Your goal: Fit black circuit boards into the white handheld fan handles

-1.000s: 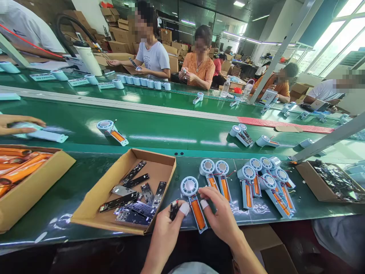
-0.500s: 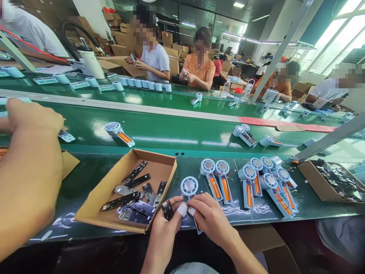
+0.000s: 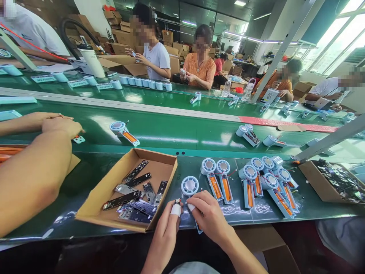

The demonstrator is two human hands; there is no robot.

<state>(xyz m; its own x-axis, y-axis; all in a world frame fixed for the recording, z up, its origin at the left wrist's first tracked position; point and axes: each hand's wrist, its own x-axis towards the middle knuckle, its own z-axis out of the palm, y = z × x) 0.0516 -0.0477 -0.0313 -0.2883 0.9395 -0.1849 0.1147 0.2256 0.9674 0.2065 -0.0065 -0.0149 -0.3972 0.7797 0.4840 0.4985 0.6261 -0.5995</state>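
Observation:
My left hand point(image 3: 168, 220), its thumb wrapped in white, is closed on a small black circuit board point(image 3: 177, 201); only the board's end shows. Close beside it, my right hand point(image 3: 209, 215) is pinched over the handle of a light-blue handheld fan point(image 3: 189, 185). The fan's round head lies on the bench, facing up, while the fingers cover most of the handle. Whether those fingers grip the handle itself or a thin wire, I cannot tell. To the left, an open cardboard tray point(image 3: 94, 194) contains several black circuit boards point(image 3: 137, 211).
Several light-blue fans with orange strips point(image 3: 226, 188) lie to the right, before a carton of black boards point(image 3: 319, 186). A co-worker's arm point(image 3: 37, 171) reaches in from the left. Beyond runs a green conveyor belt point(image 3: 171, 131) with fans on it and other people behind.
My left hand has turned the circuit board, so less of its face shows. The co-worker's hands have shifted right, and the nearest belt fan has slid slightly right.

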